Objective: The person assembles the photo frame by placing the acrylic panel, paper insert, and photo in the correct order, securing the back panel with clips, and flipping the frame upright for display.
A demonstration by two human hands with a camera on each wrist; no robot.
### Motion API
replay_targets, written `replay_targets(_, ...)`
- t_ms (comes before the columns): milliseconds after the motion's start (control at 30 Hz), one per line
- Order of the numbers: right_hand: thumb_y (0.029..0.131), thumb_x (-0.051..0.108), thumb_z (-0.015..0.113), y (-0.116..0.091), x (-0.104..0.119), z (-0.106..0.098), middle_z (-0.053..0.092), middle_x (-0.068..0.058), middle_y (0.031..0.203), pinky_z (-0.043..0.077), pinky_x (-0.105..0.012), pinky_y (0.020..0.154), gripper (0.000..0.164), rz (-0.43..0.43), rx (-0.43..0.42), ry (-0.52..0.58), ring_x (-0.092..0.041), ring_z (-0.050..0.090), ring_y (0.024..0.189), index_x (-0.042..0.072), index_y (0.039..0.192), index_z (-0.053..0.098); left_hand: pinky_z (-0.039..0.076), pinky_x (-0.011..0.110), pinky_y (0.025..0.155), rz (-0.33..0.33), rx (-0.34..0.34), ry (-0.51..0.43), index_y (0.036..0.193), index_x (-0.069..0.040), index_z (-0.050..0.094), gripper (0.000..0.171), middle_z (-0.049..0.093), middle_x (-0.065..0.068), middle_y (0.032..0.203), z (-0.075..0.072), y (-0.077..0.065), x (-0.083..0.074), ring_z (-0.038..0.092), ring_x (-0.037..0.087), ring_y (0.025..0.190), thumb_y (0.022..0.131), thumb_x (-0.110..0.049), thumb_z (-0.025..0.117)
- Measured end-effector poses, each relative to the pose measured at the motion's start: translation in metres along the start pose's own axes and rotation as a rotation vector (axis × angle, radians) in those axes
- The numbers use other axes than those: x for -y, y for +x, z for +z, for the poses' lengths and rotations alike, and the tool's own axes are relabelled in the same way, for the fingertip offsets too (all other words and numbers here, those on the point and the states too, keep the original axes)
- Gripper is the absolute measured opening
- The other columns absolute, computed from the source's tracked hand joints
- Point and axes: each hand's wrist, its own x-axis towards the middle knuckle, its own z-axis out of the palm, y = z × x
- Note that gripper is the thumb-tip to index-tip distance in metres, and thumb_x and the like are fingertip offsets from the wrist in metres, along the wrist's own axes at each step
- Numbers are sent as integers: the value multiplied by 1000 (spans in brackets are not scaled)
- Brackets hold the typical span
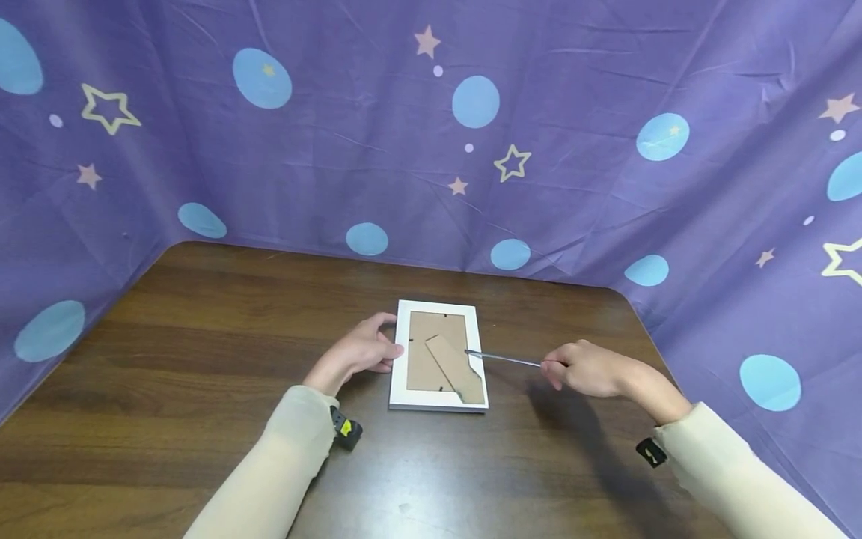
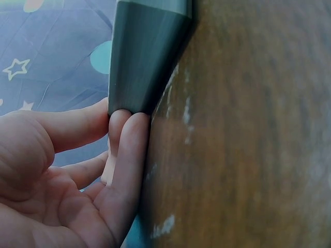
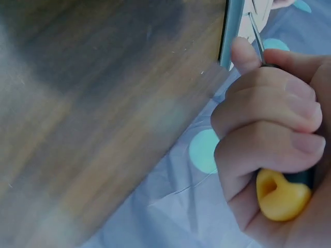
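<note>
A white picture frame [image 1: 438, 399] lies on the table with its back up. Its brown backing board [image 1: 431, 323] carries a stand leg [image 1: 453, 367] set aslant, and small dark tabs sit along the board's edges. My left hand [image 1: 360, 348] grips the frame's left side, thumb on the top face; in the left wrist view its fingertips press against the grey side [image 2: 147, 51]. My right hand [image 1: 589, 368] holds a screwdriver [image 1: 505, 359] whose yellow and black handle [image 3: 284, 199] is wrapped by the fingers. The screwdriver's tip touches the backing's right edge.
The brown wooden table [image 1: 222, 322] extends around the frame on every side. A purple curtain [image 1: 404, 135] with stars and blue ovals hangs behind the table and along both sides. Black straps with small devices are on both wrists.
</note>
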Motion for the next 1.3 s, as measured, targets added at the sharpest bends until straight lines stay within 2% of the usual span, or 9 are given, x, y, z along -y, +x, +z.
replay_targets(233,112,33,50,8,13,-12,53,8,67,50,-33,71,43,102,57,-106,-11,56,70,20,72,56,66,32,76,1,2,-1,164,-4,33,75,64,16,100,0,1,-1,64,21,80,98,-1,70)
replay_targets(367,112,34,50,12,22,-20,53,7,72,53,-37,77,40,119,87,-174,-13,59,79,20,76,61,66,32,76,4,-2,6,163,-4,33,75,64,16,101,-1,0,-1,65,21,81,98,-1,70)
replay_targets(500,112,33,49,14,30,-25,45,6,70,50,-37,76,43,120,113,-207,-14,55,77,22,71,51,67,33,77,6,-2,7,163,-3,33,75,64,17,101,-1,-1,-2,64,21,81,98,-1,70)
replay_targets(533,112,33,49,14,31,-25,53,6,73,53,-38,79,42,123,116,-213,-14,60,81,20,74,59,67,34,77,5,-3,5,163,-3,33,75,64,17,101,-1,-1,-2,64,21,81,98,-1,70)
replay_targets(667,112,35,51,15,37,-28,62,3,82,58,-42,86,39,145,127,-238,-15,64,89,18,78,63,67,34,77,5,-2,6,163,-3,33,74,64,16,100,-1,0,-2,64,21,81,98,-1,70)
replay_targets(800,111,35,52,18,44,-32,47,4,74,54,-39,78,43,176,137,-270,-14,57,78,21,71,48,66,33,75,11,2,6,163,-1,32,75,63,16,98,-1,0,-1,64,20,79,98,0,70)
replay_targets(900,110,35,52,21,51,-34,49,2,75,54,-41,77,44,201,142,-305,-16,56,75,21,69,47,66,32,74,17,10,-2,163,0,31,75,64,15,96,-1,1,-1,63,19,77,98,1,69)
replay_targets(1133,109,36,54,26,67,-39,70,-7,93,60,-51,89,35,248,173,-412,-24,69,90,14,88,71,66,33,74,30,25,-1,162,2,30,75,66,17,97,-1,1,-1,63,19,76,98,1,69)
replay_targets(1300,107,35,54,30,82,-44,73,-15,116,60,-58,95,33,257,183,-489,-33,72,108,8,108,74,66,34,76,20,20,10,163,0,31,75,66,18,100,-1,1,-1,65,21,78,99,0,69)
